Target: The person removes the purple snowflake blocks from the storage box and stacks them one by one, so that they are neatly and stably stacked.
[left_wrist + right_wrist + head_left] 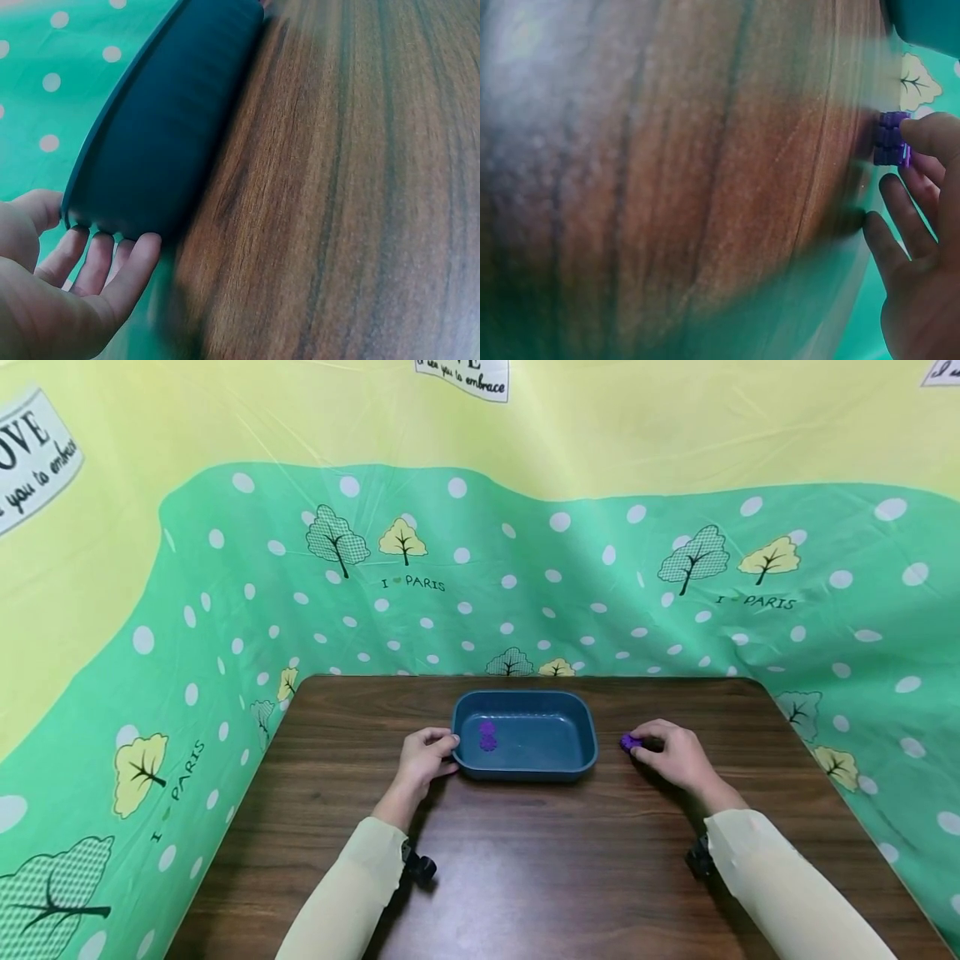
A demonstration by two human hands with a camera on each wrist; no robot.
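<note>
A dark blue rectangular tray (525,774) rests on the table, with small purple flower-shaped pieces (487,737) lying in its left part. My left hand (426,758) grips the tray's left end. In the left wrist view the thumb lies at the rim and the fingertips (150,241) press the outer wall. To the right of the tray, my right hand (675,753) pinches a small purple ridged piece (630,742) between thumb and fingers, at table level. Seen from the right wrist, this purple piece (889,139) looks like several notched layers side by side; its far side is hidden.
The brown wood-grain table (540,860) ends at the back against a green and yellow printed cloth (525,552), which also hangs along both sides. Black wrist cameras (422,867) sit under both sleeves, just above the tabletop.
</note>
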